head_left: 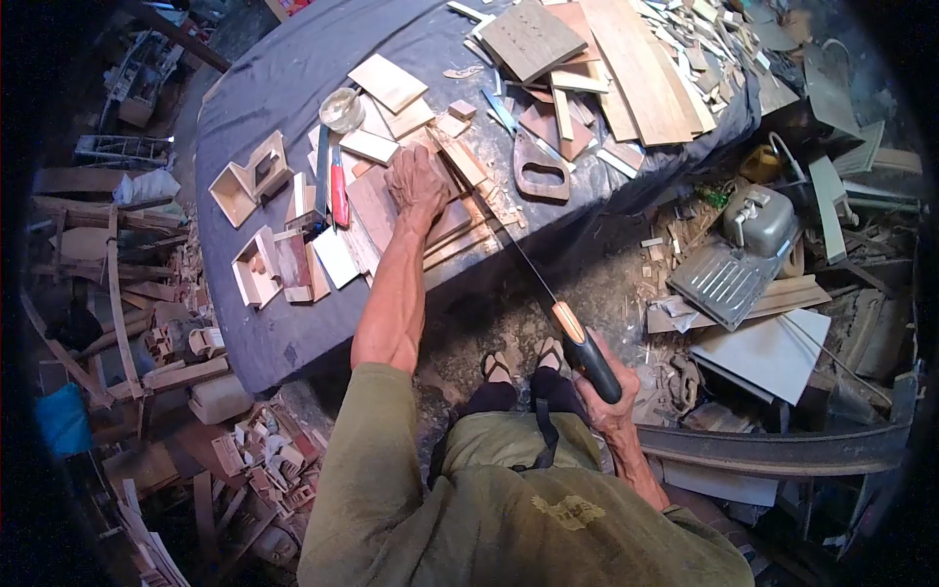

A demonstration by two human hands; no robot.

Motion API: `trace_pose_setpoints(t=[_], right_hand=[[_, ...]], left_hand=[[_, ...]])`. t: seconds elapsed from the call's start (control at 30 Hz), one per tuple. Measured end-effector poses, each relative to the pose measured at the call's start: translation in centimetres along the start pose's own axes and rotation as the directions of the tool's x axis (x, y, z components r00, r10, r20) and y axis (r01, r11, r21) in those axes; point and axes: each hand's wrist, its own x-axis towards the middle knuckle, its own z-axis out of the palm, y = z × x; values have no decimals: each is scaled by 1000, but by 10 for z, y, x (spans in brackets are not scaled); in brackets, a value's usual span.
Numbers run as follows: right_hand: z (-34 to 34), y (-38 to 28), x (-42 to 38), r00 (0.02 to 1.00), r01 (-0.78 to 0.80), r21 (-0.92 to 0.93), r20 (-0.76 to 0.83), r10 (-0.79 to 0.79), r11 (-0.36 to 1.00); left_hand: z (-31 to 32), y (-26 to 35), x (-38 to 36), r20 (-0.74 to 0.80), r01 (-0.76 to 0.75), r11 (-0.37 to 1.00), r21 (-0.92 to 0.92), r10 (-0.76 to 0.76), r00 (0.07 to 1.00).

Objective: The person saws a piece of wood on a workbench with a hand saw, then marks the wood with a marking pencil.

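My right hand (611, 386) is wrapped round the black and orange handle of a handsaw (585, 357). The narrow blade runs forward from the handle to the table edge, where it meets pieces of wood. My left hand (419, 184), fingers curled, presses down on a brown wooden board (374, 203) and holds it at the edge. A thin wooden strip (460, 157) lies just right of that hand, close to the blade. What the left fingertips grip is partly hidden beneath the hand.
A second handsaw (541, 176) lies right of the work. Nearby are a red-handled tool (339, 191), a glass jar (341, 111) and small wooden boxes (256, 266). Boards (636, 73) and offcuts cover the far right. A metal sink (758, 220) and scrap lie on the floor.
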Motion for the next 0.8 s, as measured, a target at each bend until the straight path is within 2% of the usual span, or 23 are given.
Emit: trace_pose_setpoints(t=[0.07, 0.17, 0.27, 0.37, 0.5, 0.57, 0.6, 0.7, 0.73, 0.77, 0.8], right_hand=[[2, -3, -2, 999, -52, -5, 14, 52, 999], [2, -4, -3, 998, -66, -1, 19, 66, 998], [2, -3, -6, 999, -40, -14, 19, 40, 999], [2, -8, -10, 999, -26, -39, 26, 27, 999], [5, -4, -7, 1000, -4, -45, 9, 5, 999], [16, -23, 11, 999, -47, -49, 20, 48, 998], [20, -30, 18, 998, -65, -50, 24, 66, 997], [21, -11, 16, 999, -40, 4, -13, 40, 999], [21, -6, 10, 997, -77, 30, -18, 77, 997], [21, -7, 10, 1000, -12, -5, -18, 12, 1000], [20, -14, 7, 1000, -15, -12, -7, 15, 1000]], left_hand=[[0, 2, 6, 79, 19, 998, 67, -24, 997], [-2, 6, 6, 83, 53, 993, 109, -62, 995], [14, -5, 4, -37, 13, 996, 93, -9, 999], [9, -7, 8, -78, -54, 998, 10, 55, 995], [6, -5, 11, -47, -77, 997, -28, 75, 996], [11, -8, 14, -45, -82, 996, -34, 81, 996], [6, -3, 12, -120, -16, 1000, -15, 14, 993], [4, -6, 15, -131, -126, 989, 72, 135, 982], [10, -7, 18, -34, -94, 994, 62, 97, 995], [15, -6, 21, -74, -95, 995, 41, 97, 993], [12, -3, 18, -106, -92, 995, 24, 94, 990]])
